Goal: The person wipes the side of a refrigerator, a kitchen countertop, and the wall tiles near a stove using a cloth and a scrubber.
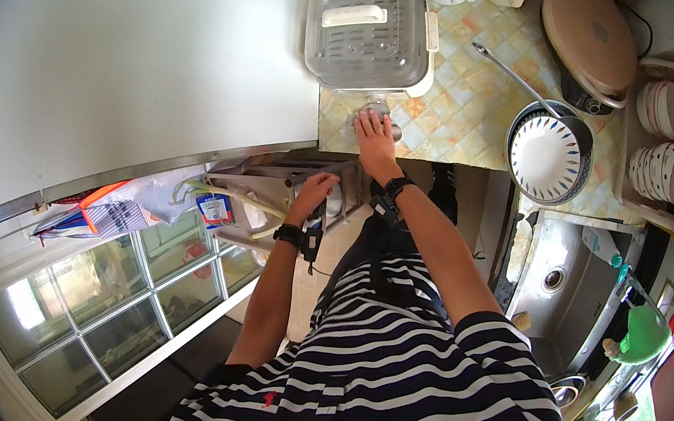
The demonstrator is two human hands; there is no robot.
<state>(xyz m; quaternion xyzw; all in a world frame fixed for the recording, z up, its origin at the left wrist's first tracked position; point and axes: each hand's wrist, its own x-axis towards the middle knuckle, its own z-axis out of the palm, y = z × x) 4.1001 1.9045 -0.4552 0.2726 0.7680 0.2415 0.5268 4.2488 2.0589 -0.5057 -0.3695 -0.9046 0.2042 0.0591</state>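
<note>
My right hand [376, 142] reaches onto the tiled-pattern counter [447, 132] near its front edge, fingers over a greyish, partly see-through item [378, 109]; whether it grips the item or only rests on it, I cannot tell. Just behind the fingers stands a cream electric steamer with a clear lid [368, 45] and a cream handle. My left hand [315, 193] hangs lower, in front of a shelf rack [236, 185], with its fingers curled; nothing plain shows in it. Long green onions [260, 202] lie on the rack beside that hand.
A patterned bowl [546, 157] sits on the counter's right corner, a metal utensil [514, 77] leaning at it. Behind is a brown electric griddle [591, 39]. A rack of bowls [660, 170] stands far right, above a steel sink [555, 256]. A white panel [172, 42] bounds the left.
</note>
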